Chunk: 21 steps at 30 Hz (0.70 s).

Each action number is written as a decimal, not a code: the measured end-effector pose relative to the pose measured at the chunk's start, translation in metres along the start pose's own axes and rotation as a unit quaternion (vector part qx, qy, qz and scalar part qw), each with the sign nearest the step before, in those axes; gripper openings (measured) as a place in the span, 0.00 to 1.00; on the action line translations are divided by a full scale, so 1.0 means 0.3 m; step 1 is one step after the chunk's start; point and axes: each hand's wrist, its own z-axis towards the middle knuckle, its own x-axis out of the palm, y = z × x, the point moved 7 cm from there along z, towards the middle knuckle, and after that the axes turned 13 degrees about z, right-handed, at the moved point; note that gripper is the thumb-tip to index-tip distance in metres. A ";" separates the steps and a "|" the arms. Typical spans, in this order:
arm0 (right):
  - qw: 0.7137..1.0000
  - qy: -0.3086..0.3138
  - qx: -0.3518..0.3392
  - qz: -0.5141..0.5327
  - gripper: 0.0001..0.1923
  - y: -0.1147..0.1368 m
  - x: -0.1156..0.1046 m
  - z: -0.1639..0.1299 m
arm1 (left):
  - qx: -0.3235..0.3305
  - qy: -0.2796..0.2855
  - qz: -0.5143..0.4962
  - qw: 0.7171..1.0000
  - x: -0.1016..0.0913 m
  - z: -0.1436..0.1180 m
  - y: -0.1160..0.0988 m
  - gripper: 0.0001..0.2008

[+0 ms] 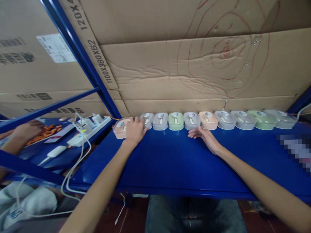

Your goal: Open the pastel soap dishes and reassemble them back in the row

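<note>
A row of small lidded plastic boxes in peach, grey and green runs along the back of the blue table point(157, 164). My left hand point(135, 130) lies over the left end of the row, between the peach box point(119, 128) and the grey box point(147, 119). Its fingers are spread and touch the boxes, partly hiding both. My right hand point(203, 137) is just in front of a grey box point(192, 120) and a peach box point(208, 119), palm turned inward, fingers stretched out, holding nothing. A green box point(176, 121) stands between the hands. Each nearby lid has a round label and a pale piece on it.
A cardboard wall point(148, 62) with red drawn rings rises behind the row. Left of a blue metal post point(92, 67), a power strip point(91, 131) with white cables lies near another person's hand point(28, 132). A blurred-out item point(302, 152) lies at right.
</note>
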 end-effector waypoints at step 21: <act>1.000 0.007 -0.003 -0.016 0.37 -0.009 -0.002 0.008 | -0.179 0.154 -0.131 0.963 0.124 -0.146 0.282 0.38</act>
